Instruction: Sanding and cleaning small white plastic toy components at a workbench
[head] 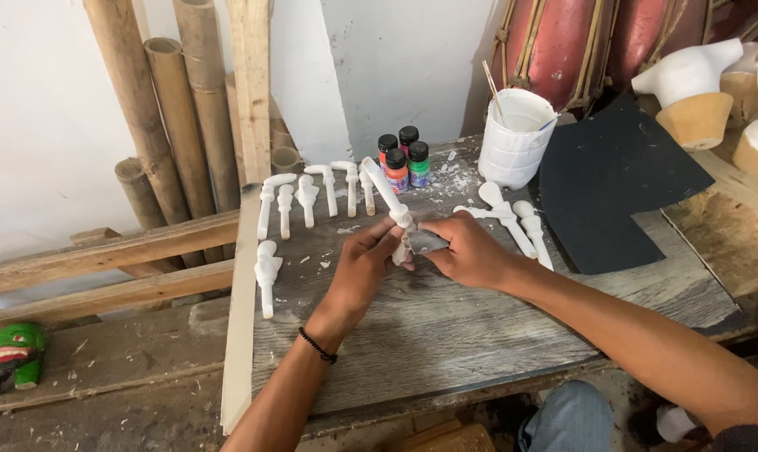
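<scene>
My left hand (364, 266) grips a long white carved piece (386, 194) near its lower end, holding it tilted up toward the paint bottles. My right hand (467, 249) pinches a small grey piece of sandpaper (427, 243) against the base of that piece. Both hands meet over the middle of a weathered grey wooden board (446, 326). A black bead bracelet sits on my left wrist.
Several white carved pieces (308, 199) lie in a row at the board's far left, one more (267, 274) nearer, others (513, 219) at right. Small paint bottles (402, 159), a white bucket (513, 138), a black sheet (613, 180), bamboo poles (165, 100) and a green mask (15, 353) surround.
</scene>
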